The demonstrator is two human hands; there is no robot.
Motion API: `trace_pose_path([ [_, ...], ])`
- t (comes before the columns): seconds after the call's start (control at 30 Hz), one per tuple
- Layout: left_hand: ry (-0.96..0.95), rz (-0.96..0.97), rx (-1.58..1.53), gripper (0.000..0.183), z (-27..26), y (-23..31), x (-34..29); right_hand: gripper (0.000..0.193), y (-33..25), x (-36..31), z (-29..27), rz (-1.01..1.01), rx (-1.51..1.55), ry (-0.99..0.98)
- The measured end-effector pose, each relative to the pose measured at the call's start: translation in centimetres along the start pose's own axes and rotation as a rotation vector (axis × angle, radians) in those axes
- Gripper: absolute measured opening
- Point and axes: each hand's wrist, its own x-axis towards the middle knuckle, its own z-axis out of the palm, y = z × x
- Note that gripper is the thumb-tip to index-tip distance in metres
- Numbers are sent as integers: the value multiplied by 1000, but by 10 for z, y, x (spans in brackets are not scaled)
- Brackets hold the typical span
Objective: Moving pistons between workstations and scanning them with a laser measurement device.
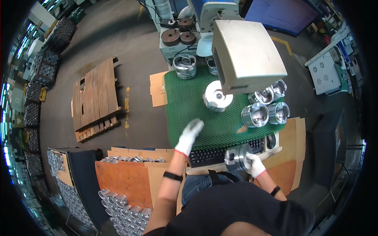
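My right hand (255,165), in a white knitted glove, is closed round a shiny metal piston (237,157), held tilted over the right part of the black keyboard (210,156). My left hand (190,133), gloved too and blurred by motion, reaches over the front left of the green mesh mat (183,104). Its fingers look stretched out, and nothing shows in them. Beyond it a piston (217,96) stands on the mat, its round top up, under the edge of a beige monitor housing (252,47). Several more pistons (255,115) are grouped on the mat's right side.
Another piston (184,66) stands at the mat's far left, near brown round weights (170,37). A black mouse (271,141) lies right of the keyboard. Several pistons (130,212) fill a crate at lower left, beside an orange-brown board (124,179). Wooden pallets (96,96) lie on the floor.
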Motion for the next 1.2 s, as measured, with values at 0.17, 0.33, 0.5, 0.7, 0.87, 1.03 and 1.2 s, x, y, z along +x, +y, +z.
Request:
trace_pose_path([
  [0.17,-19,109,-347,87,38,38,108,17,-19,-22,-27,-83,-27,281],
  [0.33,-97,88,-599,107,51,42,108,22,-27,-8,-12,-138,-242,125],
  [0.5,-144,201,-449,104,12,45,10,53,-46,18,64,-333,-468,-67],
  [0.7,141,131,-529,105,-55,-70,-111,69,-76,75,174,-719,-617,-135],
  [0.87,573,-88,-577,103,-86,-181,-210,43,-101,112,226,-693,-577,-161],
  [1.03,784,-165,-638,98,-87,-210,-272,36,-108,140,230,-653,-632,-149],
  [1.2,794,-137,-758,94,-68,-188,-253,35,-125,136,235,-650,-820,-217],
])
